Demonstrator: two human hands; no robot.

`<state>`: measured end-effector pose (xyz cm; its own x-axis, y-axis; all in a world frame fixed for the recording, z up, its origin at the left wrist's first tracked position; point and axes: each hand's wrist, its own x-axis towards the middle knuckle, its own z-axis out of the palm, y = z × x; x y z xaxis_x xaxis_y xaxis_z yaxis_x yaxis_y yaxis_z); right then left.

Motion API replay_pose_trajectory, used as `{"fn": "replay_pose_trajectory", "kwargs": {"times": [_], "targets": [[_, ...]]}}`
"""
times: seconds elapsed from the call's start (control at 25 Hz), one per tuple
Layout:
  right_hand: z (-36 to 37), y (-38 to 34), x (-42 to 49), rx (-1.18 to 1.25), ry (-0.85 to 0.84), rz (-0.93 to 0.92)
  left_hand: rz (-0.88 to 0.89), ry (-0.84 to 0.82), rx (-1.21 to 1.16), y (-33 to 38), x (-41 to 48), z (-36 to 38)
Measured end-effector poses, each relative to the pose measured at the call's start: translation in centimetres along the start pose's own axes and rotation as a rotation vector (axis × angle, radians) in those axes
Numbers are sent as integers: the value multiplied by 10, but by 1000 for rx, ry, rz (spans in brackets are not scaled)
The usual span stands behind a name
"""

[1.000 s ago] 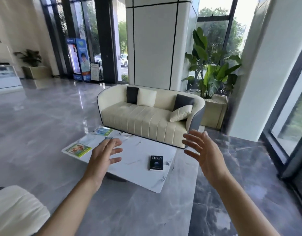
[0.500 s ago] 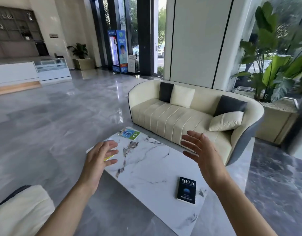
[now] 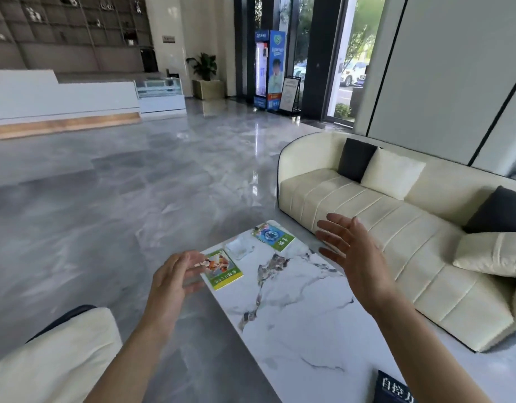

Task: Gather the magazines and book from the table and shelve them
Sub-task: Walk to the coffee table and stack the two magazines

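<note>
Both hands are up over the marble bench (image 3: 294,315), and neither has hold of anything. The left hand (image 3: 171,282) hangs loose, its fingers (image 3: 190,264) half curled and a little blurred, just short of the bench's near-left corner. Right beyond those fingertips lies the green-bordered magazine (image 3: 223,269), flat on the bench, its long axis running away from the fingers and angled slightly across them. From here the fingertips overlap its near-left edge, but I can't tell whether they touch it or hover above.

The right hand (image 3: 350,254) is spread wide, palm turned inward, fingers (image 3: 335,228) fanned, up in the air over the sofa-side edge of the bench. Past its fingertips and off toward the left hand lies the blue-and-green magazine (image 3: 272,235), flat at the far corner, well out of reach for now. Between the two magazines sits a small pale, glassy thing (image 3: 238,248) I can't identify.

The dark book (image 3: 393,388) is the odd one out: it lies back behind both sets of fingers, under the right forearm at the near end of the bench.

My read: the left hand is clearly nearer the green-bordered magazine, so that looks like the first pick. Nothing gathered yet; the shelving (image 3: 70,30) stands far across the lobby.
</note>
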<state>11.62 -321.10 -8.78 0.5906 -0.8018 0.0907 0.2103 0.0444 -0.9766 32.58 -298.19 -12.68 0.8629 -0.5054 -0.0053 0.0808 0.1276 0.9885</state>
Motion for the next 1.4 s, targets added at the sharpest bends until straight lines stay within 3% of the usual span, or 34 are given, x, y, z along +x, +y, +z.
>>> {"fn": "replay_pose_trajectory", "kwargs": {"times": [0.16, 0.32, 0.56, 0.76, 1.12, 1.4], "targets": [[57, 43, 85, -6, -118, 38, -16, 55, 25, -13, 81, -15], [100, 96, 185, 40, -133, 65, -25, 69, 100, -36, 189, -27], [148, 150, 347, 62, -61, 99, -87, 43, 171, -42, 376, -16], [162, 138, 444, 72, 35, 49, -46, -80, 179, -17, 503, 18], [148, 173, 516, 68, 478, 4, -177, -476, 229, -87, 681, 91], [213, 251, 523, 42, 918, 76, -301, -919, 244, -170, 790, 123]]}}
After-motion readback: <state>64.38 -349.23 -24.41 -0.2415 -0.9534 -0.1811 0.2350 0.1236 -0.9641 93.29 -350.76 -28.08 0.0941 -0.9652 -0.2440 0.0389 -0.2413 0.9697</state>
